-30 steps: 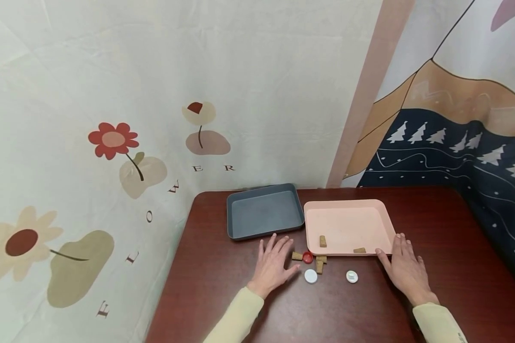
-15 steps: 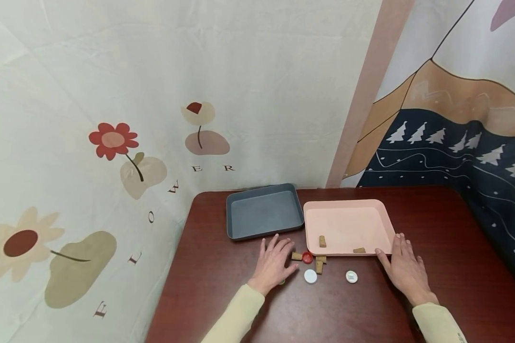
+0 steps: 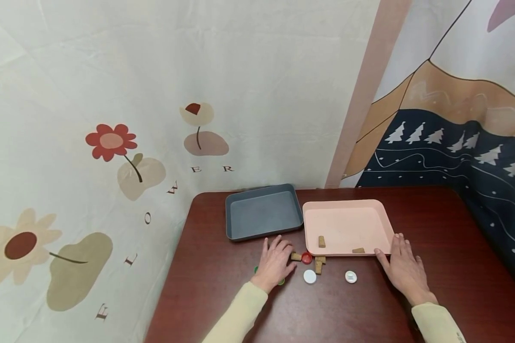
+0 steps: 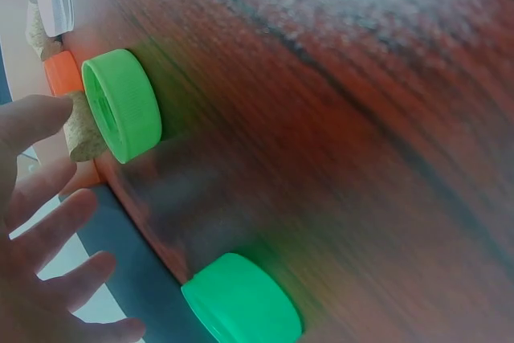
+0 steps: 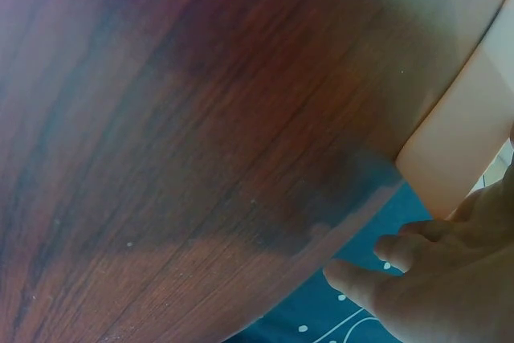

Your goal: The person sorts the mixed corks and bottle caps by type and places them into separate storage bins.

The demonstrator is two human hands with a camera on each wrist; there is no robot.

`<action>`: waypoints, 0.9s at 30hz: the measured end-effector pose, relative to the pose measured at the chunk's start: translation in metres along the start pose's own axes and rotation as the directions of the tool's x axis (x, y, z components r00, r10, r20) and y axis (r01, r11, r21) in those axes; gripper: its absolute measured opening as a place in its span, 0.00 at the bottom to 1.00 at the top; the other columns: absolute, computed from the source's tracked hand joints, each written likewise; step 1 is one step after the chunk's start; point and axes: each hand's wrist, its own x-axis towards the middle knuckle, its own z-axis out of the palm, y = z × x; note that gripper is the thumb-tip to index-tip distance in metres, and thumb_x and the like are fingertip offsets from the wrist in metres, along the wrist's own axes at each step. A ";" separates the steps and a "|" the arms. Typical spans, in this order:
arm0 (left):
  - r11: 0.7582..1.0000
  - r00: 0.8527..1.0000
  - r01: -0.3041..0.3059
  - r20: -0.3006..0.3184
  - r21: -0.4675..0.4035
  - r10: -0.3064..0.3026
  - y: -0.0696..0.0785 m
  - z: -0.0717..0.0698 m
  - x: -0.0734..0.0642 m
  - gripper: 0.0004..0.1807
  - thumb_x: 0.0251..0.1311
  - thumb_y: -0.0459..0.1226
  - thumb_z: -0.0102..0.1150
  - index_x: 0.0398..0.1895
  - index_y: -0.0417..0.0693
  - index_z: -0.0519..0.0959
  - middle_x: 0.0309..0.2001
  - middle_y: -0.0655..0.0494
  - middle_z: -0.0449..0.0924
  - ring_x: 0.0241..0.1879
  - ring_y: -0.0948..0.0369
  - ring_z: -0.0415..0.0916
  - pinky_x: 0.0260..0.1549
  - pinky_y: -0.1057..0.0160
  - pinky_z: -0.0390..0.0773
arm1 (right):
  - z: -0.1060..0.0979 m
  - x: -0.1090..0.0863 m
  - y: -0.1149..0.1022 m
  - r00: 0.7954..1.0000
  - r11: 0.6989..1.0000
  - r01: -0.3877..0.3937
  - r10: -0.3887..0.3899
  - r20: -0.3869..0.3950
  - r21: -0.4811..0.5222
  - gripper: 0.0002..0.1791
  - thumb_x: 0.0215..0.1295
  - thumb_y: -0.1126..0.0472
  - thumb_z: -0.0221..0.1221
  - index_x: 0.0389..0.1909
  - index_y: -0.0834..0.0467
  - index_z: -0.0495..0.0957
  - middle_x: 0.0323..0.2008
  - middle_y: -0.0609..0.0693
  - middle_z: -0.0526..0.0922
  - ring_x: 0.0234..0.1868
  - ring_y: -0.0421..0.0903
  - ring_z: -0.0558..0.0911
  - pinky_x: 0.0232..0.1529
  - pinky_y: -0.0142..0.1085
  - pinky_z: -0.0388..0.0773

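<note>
My left hand (image 3: 274, 264) is held low over the table, fingers spread and slightly bent, with nothing visibly in its grasp. Its thumb and fingertips are close to a cork (image 3: 296, 257) beside a red bottle cap (image 3: 306, 258). Partly hidden under this hand are two green caps, a light green one (image 4: 124, 106) and a darker green one (image 4: 241, 303), plain in the left wrist view. My right hand (image 3: 405, 271) rests at the near right corner of the pink tray (image 3: 347, 219), fingers fairly straight. Two corks lie inside that tray.
More corks (image 3: 319, 267) lie against the pink tray's near edge. In front are a white cap (image 3: 310, 277) and another white cap (image 3: 350, 277). A dark grey tray (image 3: 263, 214) stands left of the pink one. Behind the table hangs a printed cloth (image 3: 274, 95).
My left hand has shifted slightly and its fingers have bent more, drawing closer to the cork. Green caps now show beside and below it. The right hand stays put.
</note>
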 end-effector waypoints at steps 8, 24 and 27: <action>1.000 1.000 -0.005 -0.025 0.025 0.006 0.001 0.003 0.001 0.16 0.56 0.50 0.76 0.44 0.55 0.86 0.53 0.59 0.84 0.66 0.51 0.73 0.64 0.35 0.69 | 0.000 0.000 0.000 1.000 1.000 0.011 -0.011 -0.010 -0.003 0.53 0.80 0.34 0.40 0.77 0.78 0.38 0.77 0.79 0.41 0.77 0.76 0.45 0.64 0.78 0.48; 0.999 0.993 -0.029 -0.110 0.023 0.031 0.000 0.002 -0.006 0.10 0.58 0.44 0.75 0.37 0.54 0.83 0.38 0.61 0.85 0.49 0.58 0.82 0.64 0.40 0.71 | 0.001 0.000 0.001 0.999 1.000 0.017 -0.017 -0.033 0.000 0.52 0.81 0.35 0.39 0.77 0.78 0.38 0.76 0.79 0.42 0.77 0.76 0.46 0.63 0.78 0.49; 1.000 0.989 -0.031 -0.148 -0.002 0.030 0.000 0.000 -0.009 0.10 0.58 0.43 0.75 0.36 0.53 0.83 0.38 0.60 0.85 0.48 0.58 0.82 0.64 0.40 0.71 | 0.001 0.000 0.001 0.999 1.000 0.017 -0.017 -0.029 0.000 0.52 0.81 0.35 0.39 0.77 0.78 0.38 0.76 0.79 0.42 0.77 0.77 0.46 0.64 0.78 0.49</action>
